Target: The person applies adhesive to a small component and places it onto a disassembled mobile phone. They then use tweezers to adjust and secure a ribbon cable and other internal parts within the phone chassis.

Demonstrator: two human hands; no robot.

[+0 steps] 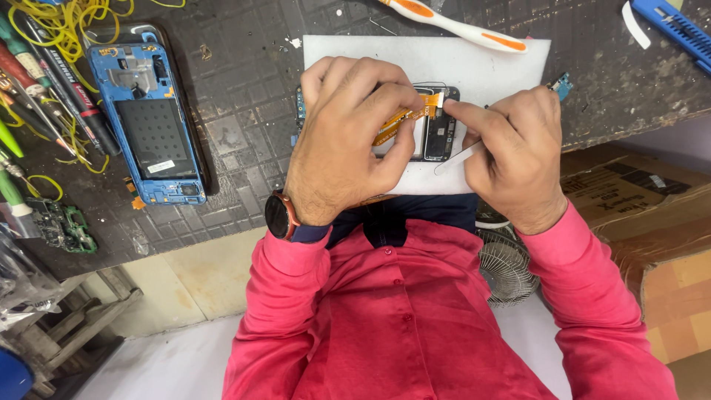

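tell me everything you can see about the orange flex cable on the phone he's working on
The orange flex cable is a thin, flat ribbon, plastic-looking, running at a slant across the opened phone on the white foam pad. Its upper end reaches the phone's dark top section. The left hand pinches it between thumb and fingers and hides its lower end. The right hand presses beside its upper end, holding a slim metal tool.

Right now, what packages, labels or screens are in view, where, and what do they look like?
Cardboard box: right of the bench edge, brown, dark print and a small white sticker on top.
Label: small white strip on the blue phone frame, left on the bench.
Watch: on the left wrist, round dark face, copper rim.
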